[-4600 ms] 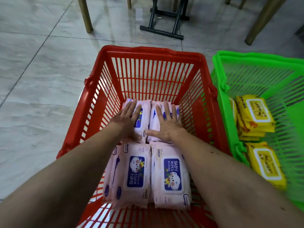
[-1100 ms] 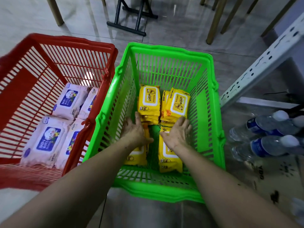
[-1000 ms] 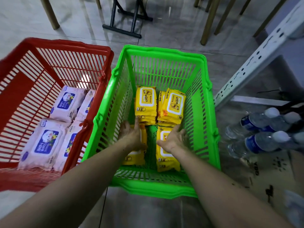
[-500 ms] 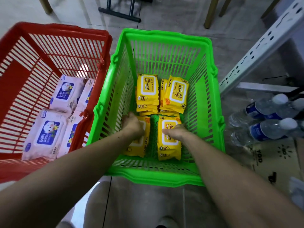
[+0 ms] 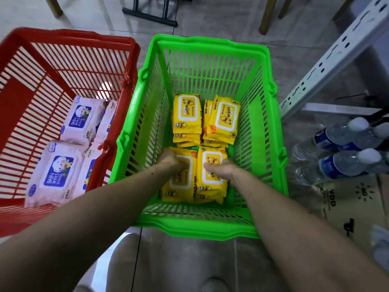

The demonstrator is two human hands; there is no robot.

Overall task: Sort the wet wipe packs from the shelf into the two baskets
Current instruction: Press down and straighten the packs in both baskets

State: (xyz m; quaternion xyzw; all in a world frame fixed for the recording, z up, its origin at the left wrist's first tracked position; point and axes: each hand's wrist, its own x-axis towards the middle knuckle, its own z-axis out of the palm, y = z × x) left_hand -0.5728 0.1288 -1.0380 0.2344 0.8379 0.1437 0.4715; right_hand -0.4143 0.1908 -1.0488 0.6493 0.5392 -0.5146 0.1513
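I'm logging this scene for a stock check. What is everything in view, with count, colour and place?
green basket: one, centre floor.
yellow wipe packs: four stacks showing, exact count hidden, in green basket.
red basket: one, left of green basket.
pink wipe packs: at least four, in red basket.
water bottles: several, clear with blue labels, right floor.
cardboard box: one, brown, lower right.
shelf upright: one, grey-white, upper right.
left hand: on near-left yellow stack.
right hand: on near-right yellow stack.
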